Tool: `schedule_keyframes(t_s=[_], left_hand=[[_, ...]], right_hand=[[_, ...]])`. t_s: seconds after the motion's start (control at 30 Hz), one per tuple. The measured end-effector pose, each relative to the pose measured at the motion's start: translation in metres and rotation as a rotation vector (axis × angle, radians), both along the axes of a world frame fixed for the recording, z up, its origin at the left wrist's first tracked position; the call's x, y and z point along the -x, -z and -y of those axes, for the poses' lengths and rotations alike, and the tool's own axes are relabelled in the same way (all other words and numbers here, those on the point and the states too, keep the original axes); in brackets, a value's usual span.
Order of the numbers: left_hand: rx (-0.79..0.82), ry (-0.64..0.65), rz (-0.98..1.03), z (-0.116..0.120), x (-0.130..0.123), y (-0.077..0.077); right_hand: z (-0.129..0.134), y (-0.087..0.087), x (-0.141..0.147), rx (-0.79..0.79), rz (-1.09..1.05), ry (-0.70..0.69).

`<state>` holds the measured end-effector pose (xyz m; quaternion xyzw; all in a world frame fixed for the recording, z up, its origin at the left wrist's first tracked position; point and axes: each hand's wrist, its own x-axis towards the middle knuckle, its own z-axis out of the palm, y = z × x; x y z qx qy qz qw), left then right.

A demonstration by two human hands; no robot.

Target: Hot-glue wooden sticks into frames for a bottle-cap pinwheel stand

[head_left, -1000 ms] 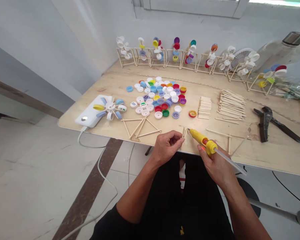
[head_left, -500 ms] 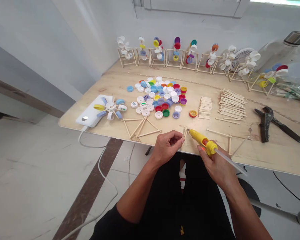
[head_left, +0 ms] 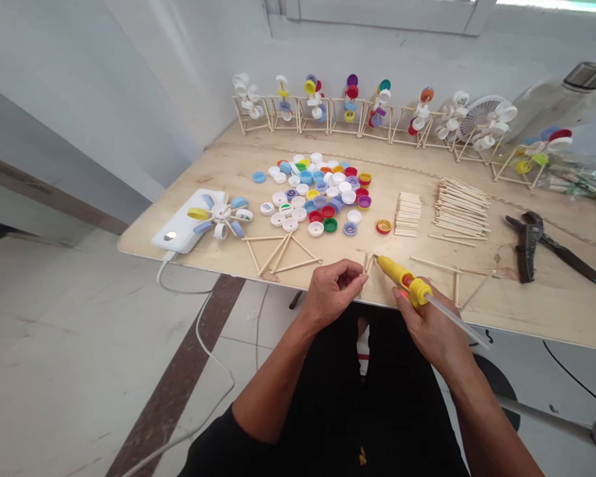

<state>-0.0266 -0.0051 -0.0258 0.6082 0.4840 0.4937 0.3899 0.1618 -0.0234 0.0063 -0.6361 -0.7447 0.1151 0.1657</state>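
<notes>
My left hand [head_left: 332, 291] pinches short wooden sticks [head_left: 369, 262] at the table's front edge. A yellow glue gun [head_left: 396, 273] is gripped in my right hand [head_left: 434, 326], its nozzle touching or very close to the tops of those sticks. A clear glue stick juts from the back of the gun. To the left lie joined stick triangles [head_left: 298, 264], and a wheel of bottle caps [head_left: 221, 213] rests on a white power bank [head_left: 181, 232]. More joined sticks [head_left: 456, 285] lie to the right of the gun.
Loose bottle caps [head_left: 320, 187] cover the middle of the table [head_left: 189, 177]. Stick piles [head_left: 461, 209] and black cutters [head_left: 529, 245] are at the right. Stick frames with cap wheels [head_left: 351, 109] line the wall beside a bottle [head_left: 541, 106]. A white cable [head_left: 201, 331] hangs at the left.
Almost nothing differs. The glue gun's nozzle has shifted very slightly right; both hands keep their grips.
</notes>
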Motion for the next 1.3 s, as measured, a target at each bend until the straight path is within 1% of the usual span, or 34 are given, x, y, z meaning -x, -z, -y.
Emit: schedule_keyframes(t_s=[0.2,0.33,0.4,0.53,0.67,0.83,0.97,1.07,1.17,1.3], left_hand=[[0.002,0.001,0.007,-0.001,0.000,0.000],[0.000,0.003,0.008,-0.001,0.000,0.001],[0.001,0.005,0.013,-0.001,0.000,0.000],[-0.003,0.000,0.011,0.000,0.000,0.000],[0.002,-0.002,0.010,0.000,0.000,0.001],[0.008,-0.008,-0.006,0.000,0.000,0.000],[0.006,-0.011,-0.006,0.000,0.000,-0.001],[0.009,-0.002,-0.003,0.001,0.000,0.000],[0.010,-0.006,0.001,0.001,0.000,0.001],[0.016,-0.012,0.011,0.001,-0.001,0.000]], right_hand=[[0.003,-0.005,0.001,0.008,-0.017,0.001],[0.006,-0.010,0.000,0.052,-0.052,-0.035],[0.008,-0.012,0.000,0.040,-0.078,-0.028],[0.012,-0.018,-0.002,-0.031,-0.122,0.042],[0.015,-0.015,-0.007,-0.036,-0.144,0.038],[0.019,-0.005,-0.011,0.038,-0.211,-0.001],[0.025,-0.010,-0.013,0.162,-0.285,-0.070],[0.031,-0.016,-0.016,0.256,-0.299,-0.066],[0.034,-0.017,-0.019,0.282,-0.280,-0.054],[0.033,-0.010,-0.021,0.297,-0.286,-0.103]])
